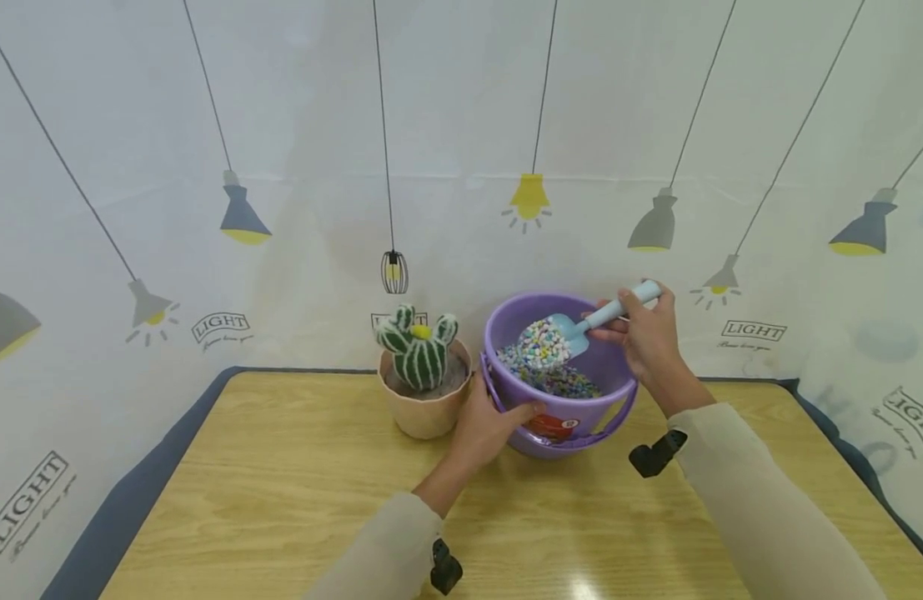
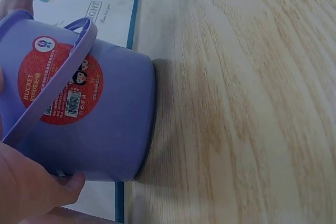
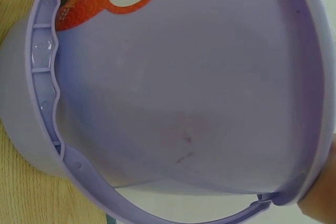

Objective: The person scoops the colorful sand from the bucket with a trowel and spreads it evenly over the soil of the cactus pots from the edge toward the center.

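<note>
Near the middle of the frame, a striped cactus [image 1: 421, 367] is standing in a beige pot [image 1: 425, 418] on the wooden tabletop [image 1: 281, 475]. Just right of it, the left hand [image 1: 487, 422] is holding the left side of the purple bucket [image 1: 592, 410]; its thumb is lying on the front, spread away from the other fingers, which are curving round the wall. The bucket is standing right of centre, with coloured granules [image 1: 569, 386] lying inside. Above its opening, a light blue scoop [image 1: 585, 324] is carrying a pale heap [image 1: 544, 345], and further right the right hand [image 1: 651, 335] is pinching its shaft between thumb and fingers. In my opinion, the heap could spill over the blade's edge if the right wrist is turning or shaking, and grains could land on the tabletop if the scoop is passing beyond the rim. The left hand could also knock the pot, because it is resting so near. In the head view, the bucket is hiding some left fingertips. The left wrist view is cutting off part of that hand; the right wrist view is showing mostly bucket wall and carrying handle [image 3: 100, 184], without the scoop.
</note>
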